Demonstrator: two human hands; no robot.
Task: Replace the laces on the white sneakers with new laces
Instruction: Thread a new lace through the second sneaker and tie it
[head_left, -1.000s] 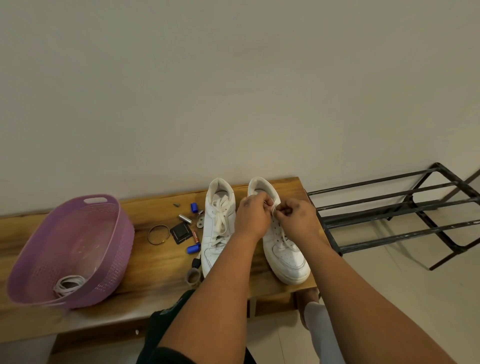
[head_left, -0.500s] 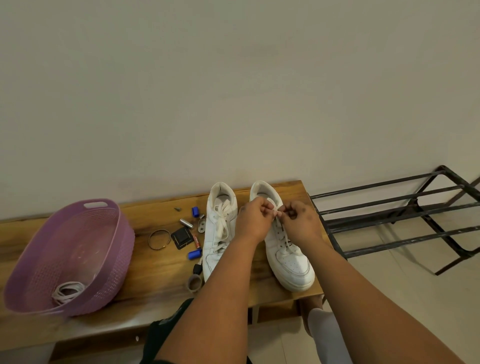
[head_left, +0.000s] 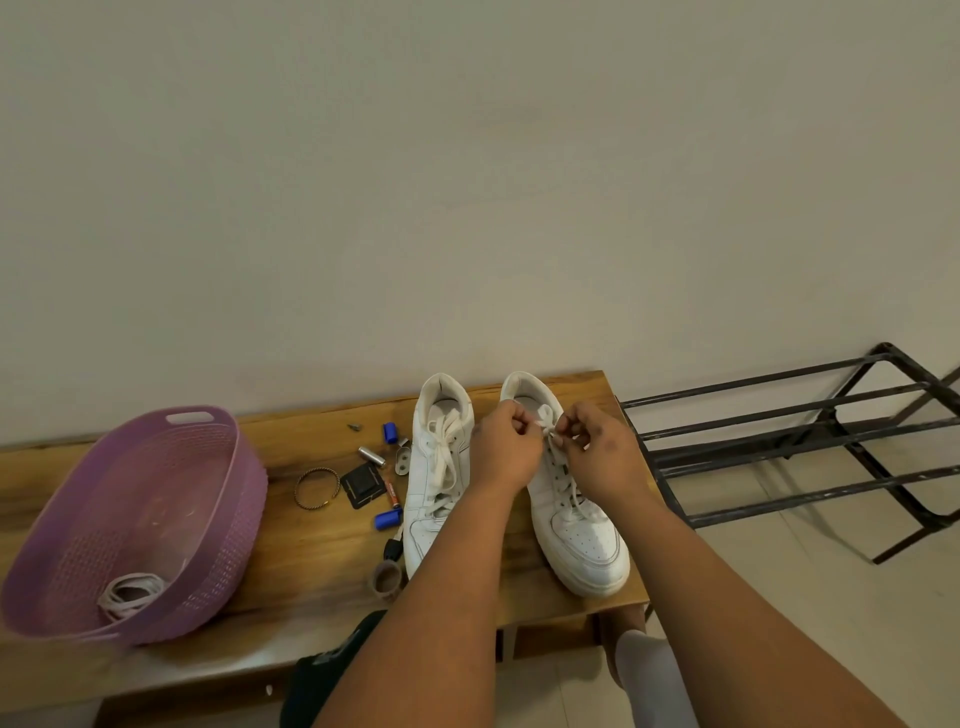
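A plain pale wall backs a wooden bench (head_left: 311, 571), and on it the work sits at the far right end. Both hands meet over the top of the right sneaker (head_left: 571, 519): the left hand (head_left: 506, 452) and the right hand (head_left: 597, 457) each have their fingers curled in, pinching parts of the white lace (head_left: 548, 428) near the topmost eyelets, just below the shoe's collar. Whether they hold loose ends or a knot is too small to tell.

Below the grip, toward the toe, the lace runs criss-cross down the right sneaker, so this shoe looks threaded along its full length. Just to the left of the grip, touching or nearly touching the left wrist, stands the left sneaker (head_left: 439, 483), also laced, its ends lying loose on the tongue. Judging by that, the task seems either near its end, with a final tie in hand, or at its very start, with old laces not yet pulled; the frame cannot settle which.

Further left of the grip lie small odds: a bangle (head_left: 317, 486), a dark square item (head_left: 363, 486), blue caps and batteries. Well away at the bench's left end, a purple basket (head_left: 208, 519) holds a coil of white laces (head_left: 130, 592). To the right of the grip, off the bench, stands a black metal rack (head_left: 779, 447).
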